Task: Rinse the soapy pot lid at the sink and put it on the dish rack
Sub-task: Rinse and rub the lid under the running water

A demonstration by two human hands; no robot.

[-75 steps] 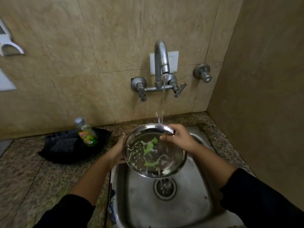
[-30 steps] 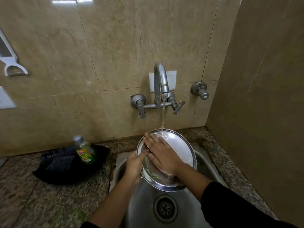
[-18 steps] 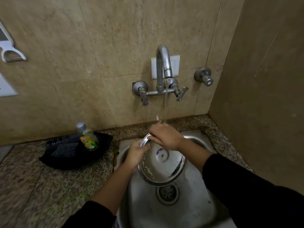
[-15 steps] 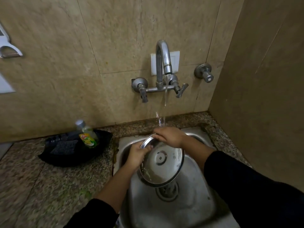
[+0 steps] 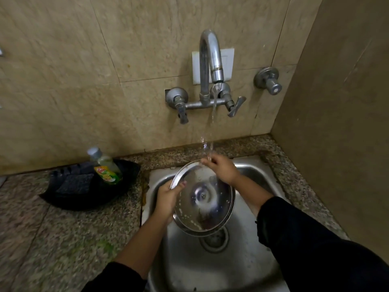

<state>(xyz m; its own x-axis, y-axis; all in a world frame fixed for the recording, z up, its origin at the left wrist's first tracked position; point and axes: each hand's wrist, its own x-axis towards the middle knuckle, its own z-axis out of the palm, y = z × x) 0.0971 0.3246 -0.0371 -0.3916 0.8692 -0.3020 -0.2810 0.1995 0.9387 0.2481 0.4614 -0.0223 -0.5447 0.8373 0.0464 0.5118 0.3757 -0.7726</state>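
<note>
1. Since half a second ago, right hand (image 5: 221,169) has slid along the lid's far rim under the water stream (image 5: 213,114).
2. Left hand (image 5: 168,197) pinches the pot lid (image 5: 203,199), tilted over the sink (image 5: 248,260).
3. Black tray (image 5: 88,197) on the surface (image 5: 52,239) holds a soap bottle (image 5: 106,167) and scrub pad (image 5: 74,183).

Drain (image 5: 213,241): upper half hidden behind pot lid (image 5: 203,199).
Lid's centre: blurred, knob unclear.
Left hand (image 5: 167,200): fingers behind lid's rim, out of sight.
Bottle (image 5: 106,167) label: too small to read.
Sink (image 5: 248,260): cropped at bottom edge.
</note>
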